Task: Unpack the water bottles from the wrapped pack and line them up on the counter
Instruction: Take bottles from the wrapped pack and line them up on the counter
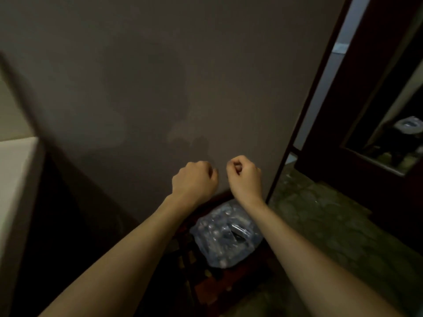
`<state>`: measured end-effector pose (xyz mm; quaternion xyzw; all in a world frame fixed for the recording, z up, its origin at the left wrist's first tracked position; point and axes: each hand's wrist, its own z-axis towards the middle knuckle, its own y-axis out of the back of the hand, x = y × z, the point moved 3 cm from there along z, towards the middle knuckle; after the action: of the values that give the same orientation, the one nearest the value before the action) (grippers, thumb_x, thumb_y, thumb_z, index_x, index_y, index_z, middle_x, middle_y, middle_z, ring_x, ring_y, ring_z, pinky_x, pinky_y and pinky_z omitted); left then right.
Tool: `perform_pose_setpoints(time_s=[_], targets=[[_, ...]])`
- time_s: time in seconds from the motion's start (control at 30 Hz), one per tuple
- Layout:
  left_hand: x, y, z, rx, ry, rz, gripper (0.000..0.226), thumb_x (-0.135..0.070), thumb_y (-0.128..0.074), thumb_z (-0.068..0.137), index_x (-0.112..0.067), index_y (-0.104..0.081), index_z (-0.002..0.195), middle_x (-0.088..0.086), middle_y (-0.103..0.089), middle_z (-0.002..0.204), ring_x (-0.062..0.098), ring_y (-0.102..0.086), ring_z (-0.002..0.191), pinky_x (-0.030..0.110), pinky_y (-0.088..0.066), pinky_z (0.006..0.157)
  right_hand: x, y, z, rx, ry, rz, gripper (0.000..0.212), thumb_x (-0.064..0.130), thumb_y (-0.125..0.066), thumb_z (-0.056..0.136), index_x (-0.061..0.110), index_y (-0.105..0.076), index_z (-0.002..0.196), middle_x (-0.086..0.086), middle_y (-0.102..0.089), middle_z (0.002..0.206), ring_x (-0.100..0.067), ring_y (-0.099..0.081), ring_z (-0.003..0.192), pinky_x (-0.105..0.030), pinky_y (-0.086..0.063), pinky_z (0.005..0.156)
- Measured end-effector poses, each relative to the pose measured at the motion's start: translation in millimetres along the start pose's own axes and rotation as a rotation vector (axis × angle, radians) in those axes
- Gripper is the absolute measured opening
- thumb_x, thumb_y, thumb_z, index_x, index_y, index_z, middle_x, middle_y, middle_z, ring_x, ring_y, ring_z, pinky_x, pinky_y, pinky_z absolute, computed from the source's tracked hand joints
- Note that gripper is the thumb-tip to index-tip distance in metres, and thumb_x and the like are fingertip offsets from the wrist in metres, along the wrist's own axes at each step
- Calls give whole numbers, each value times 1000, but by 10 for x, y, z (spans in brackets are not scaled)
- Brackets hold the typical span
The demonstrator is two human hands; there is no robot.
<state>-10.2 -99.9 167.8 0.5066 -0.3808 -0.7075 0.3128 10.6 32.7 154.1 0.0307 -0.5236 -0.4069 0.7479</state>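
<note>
The wrapped pack of water bottles (225, 236) lies low in the middle of the head view, clear plastic film over several bottles, with a dark gap in the film near its right side. It rests on a dark red wooden stand (212, 291). Both my arms reach forward above it. My left hand (194, 179) and my right hand (245, 173) are curled into fists side by side in front of the wall, well above the pack. I see nothing held in either fist.
A plain grey wall (160, 88) fills most of the view. A pale counter edge (16, 179) runs along the left. To the right are a dark door frame (304, 124), a mottled floor (332, 225) and a dark cabinet with a mirror (393, 145).
</note>
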Motion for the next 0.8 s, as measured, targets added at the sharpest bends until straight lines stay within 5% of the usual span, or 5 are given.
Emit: perform_pose_setpoints(time_s=[0.23, 0.37, 0.5, 0.7, 0.8], targets=[[-141, -1125, 373, 226, 46, -24, 29, -43, -44, 94, -21, -61, 87, 3, -62, 87, 25, -61, 78, 35, -50, 71, -1165, 25, 194, 133, -220, -56, 12, 21, -57, 89, 21, -62, 78, 5, -64, 67, -18, -64, 72, -27, -49, 62], [-13, -1864, 568, 344, 136, -107, 31, -39, -44, 96, -18, -59, 79, 7, -66, 85, 27, -65, 79, 34, -52, 70, -1916, -221, 246, 468, -490, -130, 14, 20, -55, 91, 14, -61, 81, -6, -64, 77, -29, -66, 83, -41, -57, 74], [168, -2537, 648, 459, 247, -138, 33, -30, -44, 96, -11, -65, 80, 1, -62, 71, 15, -59, 64, 28, -46, 55, -2604, -375, 121, 891, -773, -259, 15, 26, -53, 94, 20, -56, 80, 0, -61, 79, -13, -62, 69, -21, -49, 53], [319, -3155, 814, 513, 353, -189, 33, -30, -44, 96, -13, -64, 75, -1, -58, 63, 15, -56, 58, 26, -40, 49, -3216, -649, 194, 908, -764, -237, 18, 15, -50, 91, 10, -55, 75, -10, -54, 77, -21, -54, 71, -32, -43, 65], [381, -3443, 822, 591, 403, -213, 30, -26, -44, 97, -10, -65, 83, 8, -66, 76, 26, -65, 73, 27, -43, 56, -3441, -840, 193, 994, -766, -257, 14, 14, -50, 92, 10, -54, 79, -10, -51, 76, -20, -51, 73, -31, -40, 65]])
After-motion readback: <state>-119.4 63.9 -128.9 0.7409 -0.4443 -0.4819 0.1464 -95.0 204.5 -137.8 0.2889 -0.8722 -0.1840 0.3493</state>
